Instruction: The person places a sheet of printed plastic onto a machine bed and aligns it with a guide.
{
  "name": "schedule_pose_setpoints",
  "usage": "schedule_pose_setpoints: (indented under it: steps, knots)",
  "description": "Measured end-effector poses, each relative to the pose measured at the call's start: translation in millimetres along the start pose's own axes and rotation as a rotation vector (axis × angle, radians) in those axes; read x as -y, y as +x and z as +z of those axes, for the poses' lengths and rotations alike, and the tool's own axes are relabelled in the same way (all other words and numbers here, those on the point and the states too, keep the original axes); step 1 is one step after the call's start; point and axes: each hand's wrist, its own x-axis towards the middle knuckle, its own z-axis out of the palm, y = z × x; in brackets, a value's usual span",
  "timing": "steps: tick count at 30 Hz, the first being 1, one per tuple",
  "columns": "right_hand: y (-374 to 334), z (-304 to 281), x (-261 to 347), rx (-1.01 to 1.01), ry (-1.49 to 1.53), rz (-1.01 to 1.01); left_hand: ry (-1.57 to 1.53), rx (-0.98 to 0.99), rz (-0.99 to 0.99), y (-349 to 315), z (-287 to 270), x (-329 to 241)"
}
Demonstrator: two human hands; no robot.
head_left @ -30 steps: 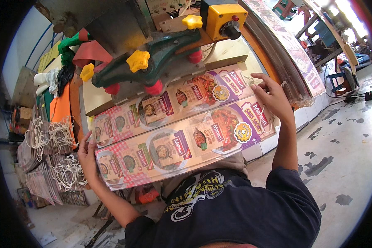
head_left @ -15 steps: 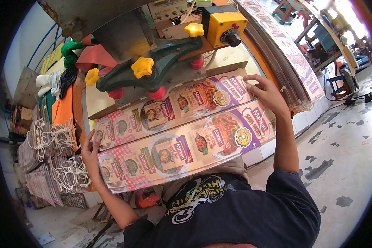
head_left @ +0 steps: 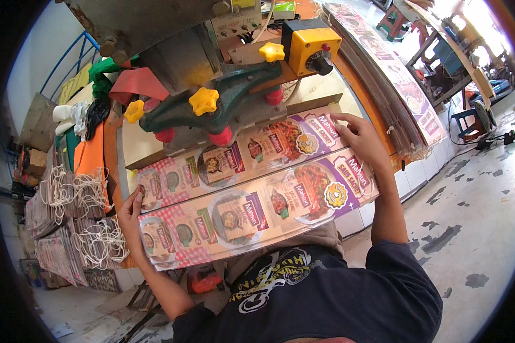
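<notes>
A long printed sheet [head_left: 243, 224] with a glossy, clear film-like surface lies in front of me under the press, divided lengthwise into two strips with food pictures and a purple right end. My left hand [head_left: 130, 216] pinches its left edge, thumb on top. At the far right end, my right hand [head_left: 357, 137] holds the sheet's edge with curled fingers; their undersides are hidden. Just beyond the sheet stands the press's dark green arm [head_left: 240, 94] with yellow star knobs [head_left: 204, 101] and red feet [head_left: 220, 136]. A straight metal bar [head_left: 315, 104] runs along the sheet's far edge.
A yellow control box [head_left: 312, 47] with a black dial sits at the back. Stacked long printed sheets [head_left: 403, 86] lie along the right side. Bundles with white cords [head_left: 100, 243] and orange material [head_left: 90, 151] are at the left. A worn floor [head_left: 469, 211] extends to the right.
The press and sheet sit slightly lower in view. My left hand is a little lower, and my right hand's fingers are more curled at the sheet's end.
</notes>
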Motion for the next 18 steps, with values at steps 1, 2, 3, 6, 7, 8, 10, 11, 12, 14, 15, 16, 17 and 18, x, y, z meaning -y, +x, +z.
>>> schedule_pose_setpoints:
  steps: [1, 2, 3, 6, 7, 8, 10, 11, 12, 14, 15, 16, 17, 18]
  knots:
    - [-0.3, -0.3, 1.4, 0.011, 0.015, 0.016, -0.008, -0.005, -0.002, -0.8, 0.9, -0.1]
    - [-0.8, -0.6, 2.4, 0.023, 0.031, 0.034, -0.015, -0.008, -0.004, -1.3, 1.5, 0.0]
    - [-0.9, -1.0, 3.2, 0.021, 0.009, 0.032, -0.019, -0.008, -0.004, -1.2, 1.1, 0.7]
    - [-1.5, -1.2, 3.9, 0.013, -0.03, 0.032, -0.02, -0.016, -0.018, -1.0, 2.7, -0.7]
    - [-1.7, -0.6, 4.0, 0.008, -0.027, 0.032, -0.014, -0.027, -0.033, -1.7, 5.0, -4.3]
    - [-1.7, -0.3, 4.7, 0.005, -0.022, 0.031, -0.007, -0.041, -0.05, -2.9, 5.6, -7.1]
    - [-1.5, -0.6, 6.7, 0.01, -0.018, 0.043, 0.006, -0.046, -0.032, -3.3, 3.9, -5.0]
    - [-1.7, -0.7, 7.2, 0.011, -0.015, 0.05, 0.012, -0.047, -0.022, -2.7, 3.7, -4.3]
    - [-2.0, -0.5, 7.3, 0.011, -0.011, 0.048, 0.024, -0.05, -0.03, -3.2, 3.7, -5.4]
    - [-2.7, -0.5, 7.4, 0.01, -0.004, 0.046, 0.046, -0.053, -0.046, -4.5, 4.7, -10.5]
    - [-2.2, -0.6, 4.6, 0.004, 0.0, 0.024, 0.04, -0.053, -0.049, -4.4, 5.7, -12.6]
    - [-1.2, -0.3, -0.6, -0.001, 0.003, 0.003, 0.033, -0.053, -0.052, -4.2, 6.6, -14.5]
    - [-0.5, 0.5, -2.0, -0.003, 0.007, -0.02, 0.027, -0.056, -0.057, -5.1, 6.5, -15.1]
    - [-0.9, 0.4, -0.8, 0.002, 0.009, -0.004, 0.016, -0.057, -0.05, -5.3, 5.7, -12.3]
